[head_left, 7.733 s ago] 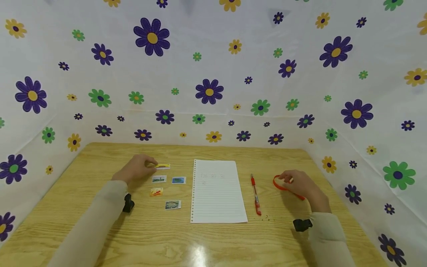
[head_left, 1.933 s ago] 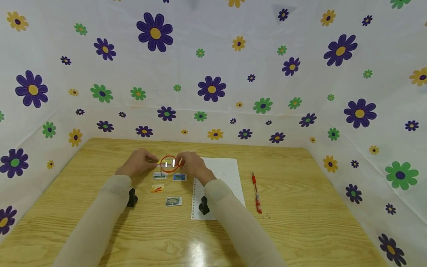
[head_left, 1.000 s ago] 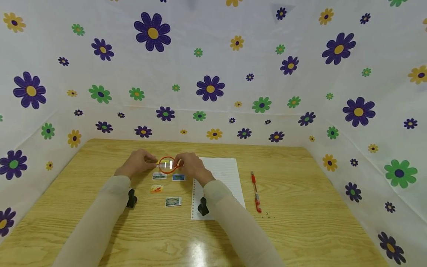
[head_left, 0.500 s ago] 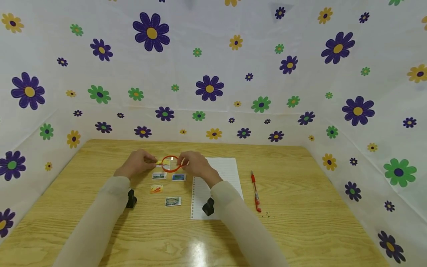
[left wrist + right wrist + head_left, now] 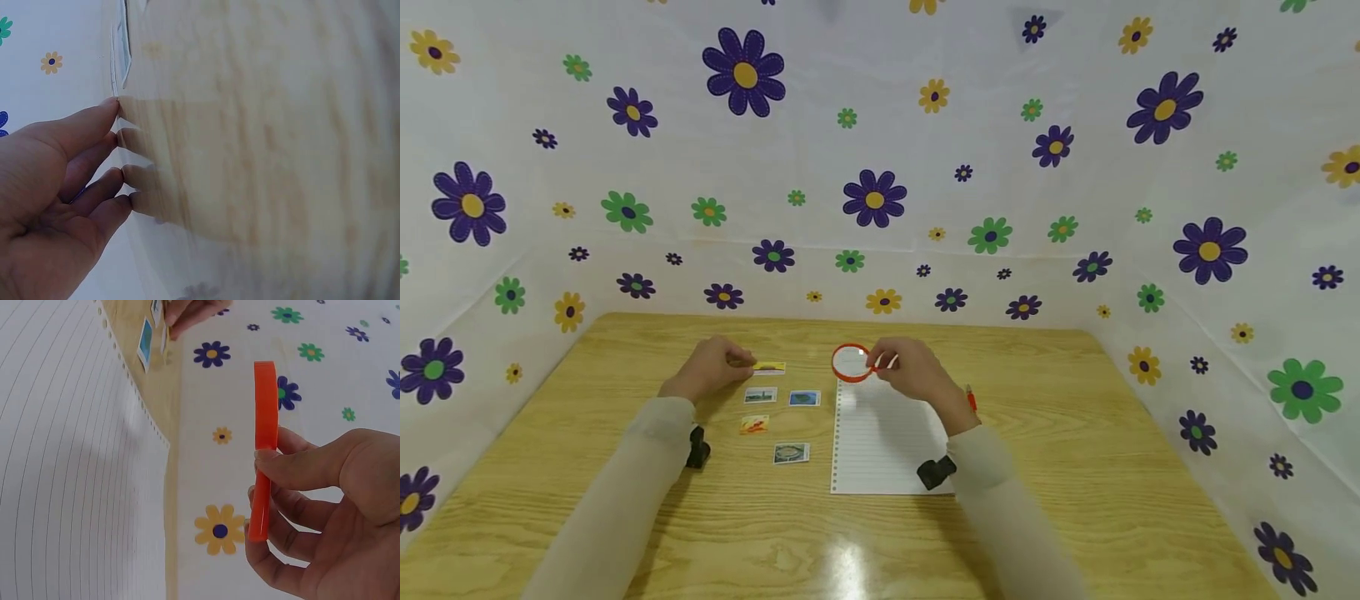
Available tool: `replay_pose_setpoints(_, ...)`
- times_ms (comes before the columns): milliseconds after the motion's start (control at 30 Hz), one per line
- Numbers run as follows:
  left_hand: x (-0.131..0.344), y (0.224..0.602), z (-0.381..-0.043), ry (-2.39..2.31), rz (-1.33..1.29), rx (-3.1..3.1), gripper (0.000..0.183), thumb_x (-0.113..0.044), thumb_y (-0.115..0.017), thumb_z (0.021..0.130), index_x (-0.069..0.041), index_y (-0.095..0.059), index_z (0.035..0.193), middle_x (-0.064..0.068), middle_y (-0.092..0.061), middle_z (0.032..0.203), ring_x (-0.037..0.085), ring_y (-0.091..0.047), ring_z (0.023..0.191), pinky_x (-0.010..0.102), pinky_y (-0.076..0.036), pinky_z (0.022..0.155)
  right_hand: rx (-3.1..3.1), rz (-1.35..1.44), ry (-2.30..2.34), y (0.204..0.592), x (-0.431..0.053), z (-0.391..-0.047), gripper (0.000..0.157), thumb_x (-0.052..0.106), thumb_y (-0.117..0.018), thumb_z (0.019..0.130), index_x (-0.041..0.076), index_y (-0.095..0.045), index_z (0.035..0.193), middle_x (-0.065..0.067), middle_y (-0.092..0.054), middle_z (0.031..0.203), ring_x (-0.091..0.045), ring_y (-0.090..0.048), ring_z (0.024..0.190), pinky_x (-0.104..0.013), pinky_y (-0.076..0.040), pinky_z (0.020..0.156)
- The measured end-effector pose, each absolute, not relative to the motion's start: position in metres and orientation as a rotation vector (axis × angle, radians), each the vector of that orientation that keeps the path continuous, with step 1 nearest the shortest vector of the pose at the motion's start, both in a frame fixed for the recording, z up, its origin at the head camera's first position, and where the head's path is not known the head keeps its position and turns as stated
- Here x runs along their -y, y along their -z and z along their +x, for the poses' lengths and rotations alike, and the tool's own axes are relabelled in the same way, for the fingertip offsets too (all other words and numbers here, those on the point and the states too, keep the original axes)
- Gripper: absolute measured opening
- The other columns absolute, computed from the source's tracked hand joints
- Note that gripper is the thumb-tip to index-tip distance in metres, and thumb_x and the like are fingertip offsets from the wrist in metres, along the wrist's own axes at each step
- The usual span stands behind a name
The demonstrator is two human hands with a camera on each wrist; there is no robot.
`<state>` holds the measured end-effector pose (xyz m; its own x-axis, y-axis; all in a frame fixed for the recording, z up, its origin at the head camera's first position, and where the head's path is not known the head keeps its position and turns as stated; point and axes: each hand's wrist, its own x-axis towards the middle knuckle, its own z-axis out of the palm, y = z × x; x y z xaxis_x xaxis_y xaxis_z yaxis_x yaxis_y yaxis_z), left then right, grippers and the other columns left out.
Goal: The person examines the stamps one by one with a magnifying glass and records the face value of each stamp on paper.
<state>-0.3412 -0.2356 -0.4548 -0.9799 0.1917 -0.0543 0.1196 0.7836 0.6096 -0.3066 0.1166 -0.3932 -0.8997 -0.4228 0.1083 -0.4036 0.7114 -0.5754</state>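
My right hand (image 5: 917,371) pinches a red-rimmed magnifying glass (image 5: 851,362) by its handle, above the top of a lined sheet (image 5: 887,433). The right wrist view shows the orange-red handle between thumb and fingers, with the rim (image 5: 265,403) edge-on. At the left, my left hand (image 5: 707,368) has its relaxed fingertips on the table, right at the left end of a yellow stamp (image 5: 771,367). In the left wrist view its thumb and fingers (image 5: 111,209) touch the wood. Several other stamps lie nearer me: green-blue (image 5: 761,396), blue (image 5: 804,398), yellow-red (image 5: 755,425) and dark green (image 5: 792,452).
A red pen (image 5: 972,398) lies right of the sheet, mostly hidden behind my right hand and forearm. The wooden table (image 5: 737,533) is walled in at the back and sides by a white flowered cloth (image 5: 880,250).
My right hand first took the magnifying glass from the right side to above the yellow stamp. Within the last half second it has moved right, over the sheet. My left hand stays put.
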Motion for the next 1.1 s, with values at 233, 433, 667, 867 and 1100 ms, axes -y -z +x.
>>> replay_pose_setpoints(233,0.237,0.458,-0.344,-0.961,0.259,-2.879,0.026,-0.011,-0.071,0.098,-0.002,-0.075,0.121,0.025,-0.064,0.139,0.044,-0.06,0.13,0.058,-0.045,0.113,-2.896,-0.627,0.916,0.393,-0.167,-0.297,0.013,-0.003,-0.071,0.092,0.008,-0.073,0.098,-0.011,-0.072,0.094,-0.02,-0.063,0.08,-0.034,-0.056,0.075)
replay_pose_setpoints(433,0.238,0.46,-0.345,-0.962,0.257,-2.883,0.026,-0.011,-0.071,0.097,-0.003,-0.075,0.121,0.024,-0.064,0.139,0.044,-0.06,0.129,0.058,-0.046,0.113,-2.903,-0.582,0.882,0.393,-0.198,-0.292,0.012,-0.002,-0.069,0.093,0.007,-0.072,0.1,-0.012,-0.071,0.094,-0.022,-0.063,0.081,-0.035,-0.056,0.076)
replay_pose_setpoints(667,0.237,0.458,-0.345,-0.962,0.262,-2.877,0.026,-0.012,-0.071,0.097,-0.002,-0.075,0.121,0.025,-0.065,0.138,0.044,-0.061,0.129,0.058,-0.046,0.112,-2.952,-0.57,0.843,0.394,-0.236,-0.287,0.009,-0.003,-0.069,0.094,0.005,-0.072,0.099,-0.014,-0.071,0.093,-0.025,-0.063,0.084,-0.042,-0.057,0.081)
replay_pose_setpoints(867,0.235,0.456,-0.343,-0.974,0.274,-2.872,0.026,-0.012,-0.071,0.097,-0.002,-0.075,0.121,0.025,-0.065,0.137,0.044,-0.061,0.128,0.058,-0.047,0.112,-2.998,-0.543,0.822,0.396,-0.269,-0.283,0.009,-0.003,-0.069,0.094,0.004,-0.071,0.099,-0.014,-0.071,0.093,-0.025,-0.064,0.085,-0.045,-0.057,0.082)
replay_pose_setpoints(1100,0.238,0.459,-0.344,-0.987,0.25,-2.86,0.026,-0.012,-0.07,0.098,-0.002,-0.074,0.122,0.025,-0.063,0.14,0.044,-0.059,0.13,0.059,-0.045,0.114,-3.013,-0.474,0.818,0.399,-0.297,-0.275,0.008,-0.002,-0.068,0.094,0.002,-0.071,0.101,-0.015,-0.07,0.092,-0.023,-0.063,0.082,-0.038,-0.055,0.076)
